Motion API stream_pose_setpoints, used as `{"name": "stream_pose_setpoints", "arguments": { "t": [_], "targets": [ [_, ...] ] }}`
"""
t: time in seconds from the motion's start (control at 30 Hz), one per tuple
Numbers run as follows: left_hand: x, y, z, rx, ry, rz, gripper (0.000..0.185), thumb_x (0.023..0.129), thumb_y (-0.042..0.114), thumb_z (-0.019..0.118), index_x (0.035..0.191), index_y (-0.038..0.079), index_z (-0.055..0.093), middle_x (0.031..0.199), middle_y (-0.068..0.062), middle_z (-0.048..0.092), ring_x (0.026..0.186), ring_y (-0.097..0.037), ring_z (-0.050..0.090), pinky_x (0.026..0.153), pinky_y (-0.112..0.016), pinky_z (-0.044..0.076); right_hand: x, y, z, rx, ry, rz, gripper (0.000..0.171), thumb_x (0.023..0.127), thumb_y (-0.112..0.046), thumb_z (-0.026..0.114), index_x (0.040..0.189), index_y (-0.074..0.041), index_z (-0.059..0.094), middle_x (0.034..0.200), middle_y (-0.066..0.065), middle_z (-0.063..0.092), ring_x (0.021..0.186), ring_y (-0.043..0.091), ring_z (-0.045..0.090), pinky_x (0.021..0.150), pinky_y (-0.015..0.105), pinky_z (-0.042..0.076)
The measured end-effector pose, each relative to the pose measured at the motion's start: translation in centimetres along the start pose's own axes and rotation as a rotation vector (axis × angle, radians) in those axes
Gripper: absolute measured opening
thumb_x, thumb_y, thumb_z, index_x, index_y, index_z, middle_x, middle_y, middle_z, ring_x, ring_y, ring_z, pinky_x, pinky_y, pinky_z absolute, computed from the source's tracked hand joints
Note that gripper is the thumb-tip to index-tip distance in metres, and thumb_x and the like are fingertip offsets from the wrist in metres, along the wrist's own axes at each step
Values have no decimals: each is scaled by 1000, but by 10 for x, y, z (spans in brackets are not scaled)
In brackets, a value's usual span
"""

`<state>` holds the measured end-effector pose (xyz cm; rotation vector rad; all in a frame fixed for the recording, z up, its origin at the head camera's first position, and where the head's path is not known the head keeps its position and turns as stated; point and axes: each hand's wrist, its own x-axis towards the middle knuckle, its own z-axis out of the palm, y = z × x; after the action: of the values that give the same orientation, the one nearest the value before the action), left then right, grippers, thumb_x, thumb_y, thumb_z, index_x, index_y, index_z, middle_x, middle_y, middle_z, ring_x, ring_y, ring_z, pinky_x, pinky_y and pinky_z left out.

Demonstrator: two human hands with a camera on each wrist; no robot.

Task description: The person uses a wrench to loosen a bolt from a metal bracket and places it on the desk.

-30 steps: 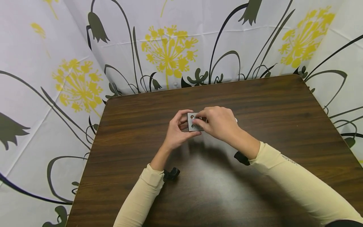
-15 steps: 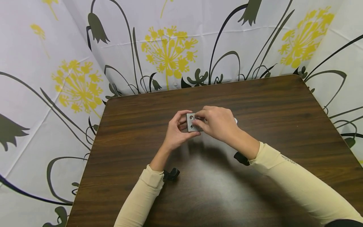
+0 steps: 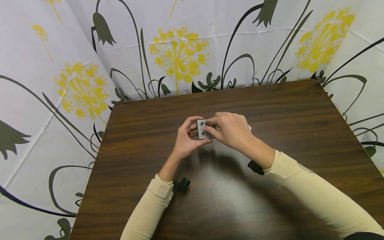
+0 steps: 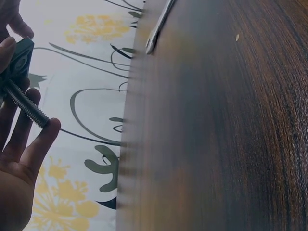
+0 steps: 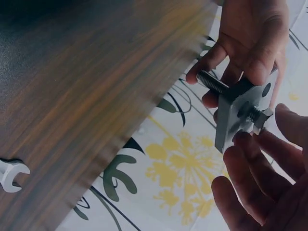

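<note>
the left hand (image 3: 186,142) clamps the drilled metal plate (image 3: 202,130) from 9 o'clock, apparently steadying it above the wood-grain table (image 3: 144,133), while the right hand (image 3: 233,129) at 3 o'clock pinches the hex bolt (image 5: 213,83) through it.

A white cloth (image 3: 192,15) with yellow and grey flowers (image 3: 178,58) is hanging behind the brown surface (image 3: 276,116), which is reflecting pale light (image 3: 243,206).
</note>
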<state>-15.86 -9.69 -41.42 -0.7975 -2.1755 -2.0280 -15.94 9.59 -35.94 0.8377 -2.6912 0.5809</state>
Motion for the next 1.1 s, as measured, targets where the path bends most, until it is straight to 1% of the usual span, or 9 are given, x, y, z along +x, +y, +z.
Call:
{"name": "stream_pose_setpoints", "arguments": {
  "t": [0.1, 0.2, 0.27, 0.37, 0.53, 0.67, 0.77, 0.97, 1.1],
  "targets": [
    [0, 1, 0, 2, -1, -1, 70, 68, -16, 82, 128, -8, 48, 110, -23, 68, 97, -24, 68, 86, -43, 55, 1, 0, 0, 1, -11, -11, 20, 90, -38, 71, 101, -22, 79, 73, -8, 60, 55, 9, 50, 43, 30, 39],
    [0, 2, 0, 7, -6, -3, 69, 68, -15, 82, 128, -5, 49, 110, -22, 68, 96, -24, 69, 85, -44, 55, -1, 1, -2, 26, -29, -72, 16, 89, -26, 75, 104, -22, 78, 82, -7, 62, 64, 9, 55, 49, 29, 44],
    [0, 2, 0, 8, -5, -6, 69, 68, -15, 82, 128, -5, 49, 110, -22, 68, 95, -24, 69, 84, -44, 55, -1, 1, -2, 41, -34, -100, 20, 87, -21, 76, 108, -22, 78, 90, -6, 64, 70, 8, 57, 53, 29, 46],
    [-1, 2, -1, 10, 6, -5, 69, 68, -15, 82, 128, -5, 49, 111, -23, 68, 96, -25, 69, 84, -43, 56, -2, 1, -2, 47, -28, -75, 27, 87, -26, 76, 114, -22, 76, 92, -6, 66, 68, 8, 57, 50, 29, 45],
    [-1, 4, -1, 17, 15, -8, 69, 68, -15, 82, 127, -6, 49, 110, -25, 68, 98, -24, 68, 85, -43, 55, 0, -1, 0, 38, -14, 8, 26, 89, -39, 72, 106, -19, 77, 78, -6, 65, 55, 8, 52, 42, 29, 38],
    [-2, 4, -1, 21, 4, -14, 69, 68, -14, 82, 127, -6, 49, 110, -23, 68, 96, -25, 69, 84, -42, 56, -1, 0, -1, 35, -41, -42, 18, 89, -28, 74, 105, -20, 77, 82, -6, 64, 61, 9, 54, 46, 29, 42],
    [-2, 3, -1, 17, 3, -9, 69, 68, -15, 82, 128, -5, 49, 110, -23, 68, 94, -30, 69, 82, -41, 56, -2, 1, -2, 35, -45, -84, 23, 87, -19, 76, 110, -20, 76, 90, -5, 64, 68, 9, 56, 51, 30, 45],
    [-2, -17, -4, 10, 19, 1, 73, 66, -15, 83, 130, -2, 49, 111, -23, 68, 97, -31, 68, 83, -38, 56, -1, -1, -1, 25, -1, -24, 27, 89, -36, 74, 110, -20, 77, 84, -6, 66, 59, 8, 53, 44, 29, 40],
    [-2, -23, -6, 6, 15, 12, 74, 67, -11, 85, 130, 1, 50, 111, -17, 69, 96, -25, 69, 82, -39, 56, 0, -2, -1, 23, -17, -48, 19, 89, -30, 74, 105, -20, 78, 82, -6, 65, 61, 8, 54, 46, 29, 42]
  ]
}}
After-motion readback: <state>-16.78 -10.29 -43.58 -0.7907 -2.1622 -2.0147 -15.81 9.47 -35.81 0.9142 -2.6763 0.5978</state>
